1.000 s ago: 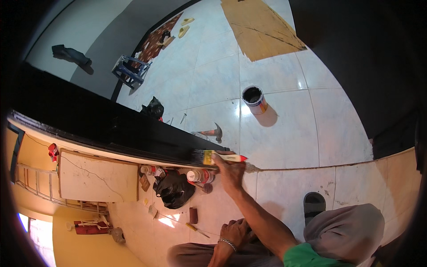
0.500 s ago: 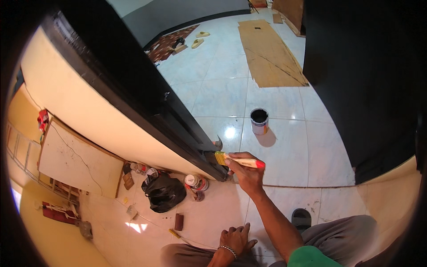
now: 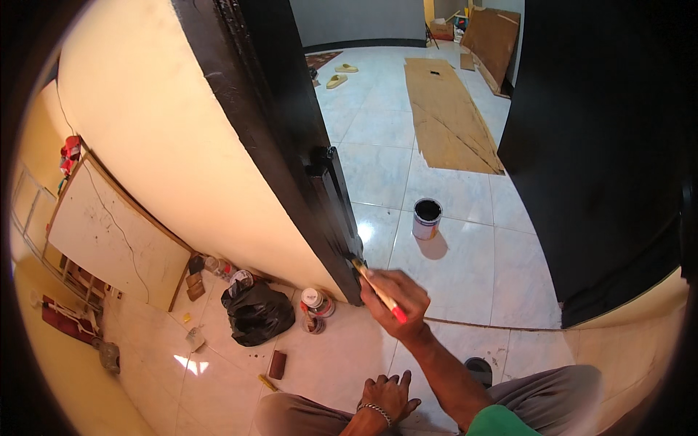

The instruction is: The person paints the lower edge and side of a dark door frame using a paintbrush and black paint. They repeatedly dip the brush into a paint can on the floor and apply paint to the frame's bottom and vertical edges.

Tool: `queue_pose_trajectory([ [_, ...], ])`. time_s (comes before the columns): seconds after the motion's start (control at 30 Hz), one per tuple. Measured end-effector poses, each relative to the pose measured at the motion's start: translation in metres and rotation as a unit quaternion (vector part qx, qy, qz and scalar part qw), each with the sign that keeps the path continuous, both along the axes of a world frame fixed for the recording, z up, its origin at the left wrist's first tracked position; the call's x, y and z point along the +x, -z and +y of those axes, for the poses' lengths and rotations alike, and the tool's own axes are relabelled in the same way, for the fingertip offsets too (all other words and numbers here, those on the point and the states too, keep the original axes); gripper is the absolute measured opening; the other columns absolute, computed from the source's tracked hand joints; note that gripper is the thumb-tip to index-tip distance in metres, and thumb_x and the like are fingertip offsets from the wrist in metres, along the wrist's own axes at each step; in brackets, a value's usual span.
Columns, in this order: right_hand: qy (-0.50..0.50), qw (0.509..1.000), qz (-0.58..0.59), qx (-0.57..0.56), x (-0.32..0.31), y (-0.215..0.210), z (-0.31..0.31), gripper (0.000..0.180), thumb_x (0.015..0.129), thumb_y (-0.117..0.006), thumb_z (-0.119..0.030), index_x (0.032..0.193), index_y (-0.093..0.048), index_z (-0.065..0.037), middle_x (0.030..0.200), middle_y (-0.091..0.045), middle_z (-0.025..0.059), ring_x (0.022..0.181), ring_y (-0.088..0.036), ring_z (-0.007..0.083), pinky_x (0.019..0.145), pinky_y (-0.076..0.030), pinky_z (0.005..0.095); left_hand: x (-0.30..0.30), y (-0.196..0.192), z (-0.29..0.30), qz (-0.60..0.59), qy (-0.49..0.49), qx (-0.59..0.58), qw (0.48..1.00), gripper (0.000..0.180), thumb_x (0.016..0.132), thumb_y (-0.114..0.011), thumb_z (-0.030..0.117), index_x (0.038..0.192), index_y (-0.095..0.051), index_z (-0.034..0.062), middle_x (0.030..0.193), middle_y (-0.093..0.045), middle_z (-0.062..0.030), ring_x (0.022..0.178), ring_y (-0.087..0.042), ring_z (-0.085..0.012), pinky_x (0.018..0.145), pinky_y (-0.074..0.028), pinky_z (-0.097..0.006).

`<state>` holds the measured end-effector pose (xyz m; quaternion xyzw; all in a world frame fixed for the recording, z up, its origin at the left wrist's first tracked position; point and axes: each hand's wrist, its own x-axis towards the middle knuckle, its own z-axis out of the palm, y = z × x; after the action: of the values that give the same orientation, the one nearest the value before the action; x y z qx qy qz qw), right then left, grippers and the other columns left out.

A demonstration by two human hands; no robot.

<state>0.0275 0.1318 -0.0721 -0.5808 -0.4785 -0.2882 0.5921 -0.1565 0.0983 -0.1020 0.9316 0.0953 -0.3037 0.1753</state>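
Right hand (image 3: 396,301): raised ahead of the body, forearm extended from the lower edge, fingers closed in a grip. Left hand (image 3: 387,396): low, resting palm-down on the knee, fingers spread, bracelet at wrist.

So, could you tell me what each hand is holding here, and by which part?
The right hand grips a paintbrush by its handle, bristles against the black door frame. The left hand holds nothing; it rests on the knee.

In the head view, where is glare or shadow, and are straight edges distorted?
Head view: glare patch on the floor tiles at lower left; the paint can casts a soft shadow towards the camera; the black door frame bows from fisheye distortion; the right hand with the paintbrush looks sharp.
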Motion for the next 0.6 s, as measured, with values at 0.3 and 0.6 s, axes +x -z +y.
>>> queue_pose_trajectory([
  [0.3, -0.021, 0.992, -0.03, 0.119, 0.019, -0.081, 0.013, 0.035, 0.076, -0.083, 0.009, 0.108, -0.071, 0.002, 0.095, -0.075, 0.0153, 0.077, -0.074, 0.0235, 0.066, -0.06, 0.0305, 0.003, -0.004, 0.003, 0.009, -0.01, 0.008, 1.0, 0.078, 0.093, -0.06, 0.062, 0.152, -0.043, 0.0131, 0.134, -0.066, -0.0122, 0.121, -0.063, -0.0355, 0.095, -0.049, -0.053],
  [0.6, -0.196, 0.78, 0.548, 0.229, 0.048, -0.151, 0.027, 0.025, 0.087, -0.078, -0.016, 0.101, -0.067, 0.002, 0.088, -0.071, 0.01, 0.062, -0.069, 0.0185, 0.049, -0.051, 0.0267, 0.003, -0.01, -0.005, -0.004, -0.018, 0.002, 1.0, 0.077, 0.094, -0.06, 0.06, 0.152, -0.042, 0.0124, 0.133, -0.066, -0.0135, 0.123, -0.062, -0.035, 0.096, -0.048, -0.054],
])
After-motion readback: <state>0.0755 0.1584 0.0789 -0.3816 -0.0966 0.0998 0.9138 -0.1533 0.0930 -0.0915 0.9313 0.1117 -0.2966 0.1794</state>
